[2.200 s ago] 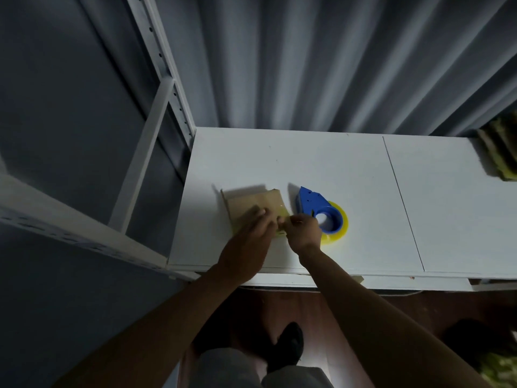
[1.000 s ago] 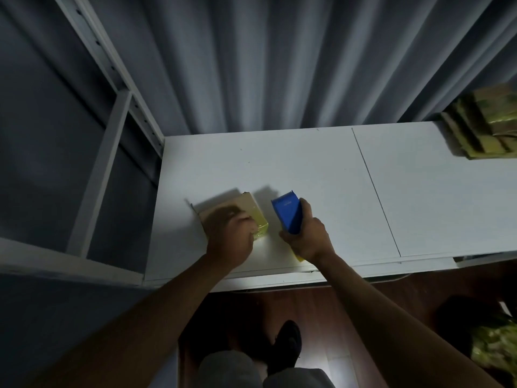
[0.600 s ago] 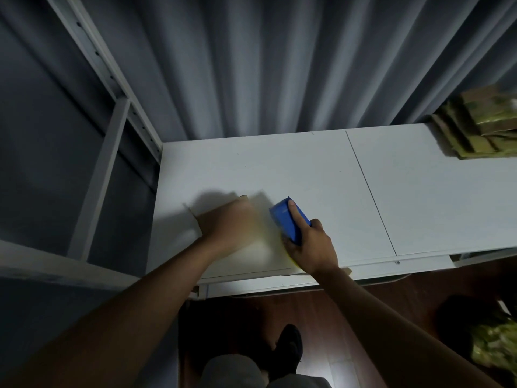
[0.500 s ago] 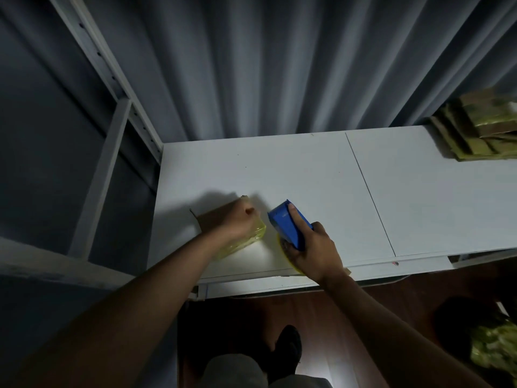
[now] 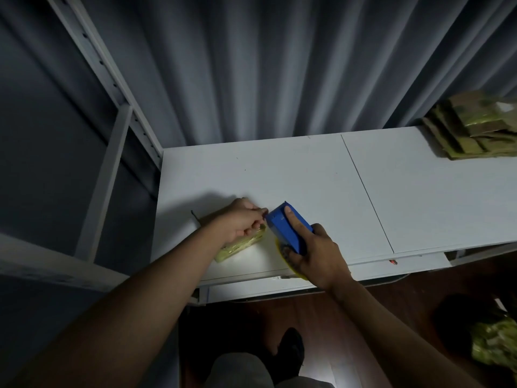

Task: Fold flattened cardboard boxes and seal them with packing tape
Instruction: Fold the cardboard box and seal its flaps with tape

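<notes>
The near left part of the desk (image 5: pixel 307 175) is taken up by a small taped box (image 5: pixel 240 245) and, just beside it on the right, a blue tape dispenser (image 5: pixel 288 228). Bare surface is left behind them up to the curtain (image 5: pixel 279 65) and rightward across the seam. The far right corner is blocked by a cardboard stack (image 5: pixel 475 127). The left edge is bounded by a shelf upright (image 5: pixel 112 85).

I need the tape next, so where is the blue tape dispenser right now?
In the head view, the blue tape dispenser is held in the right hand near the front edge of the white table, just right of the small box under the left hand.
</notes>
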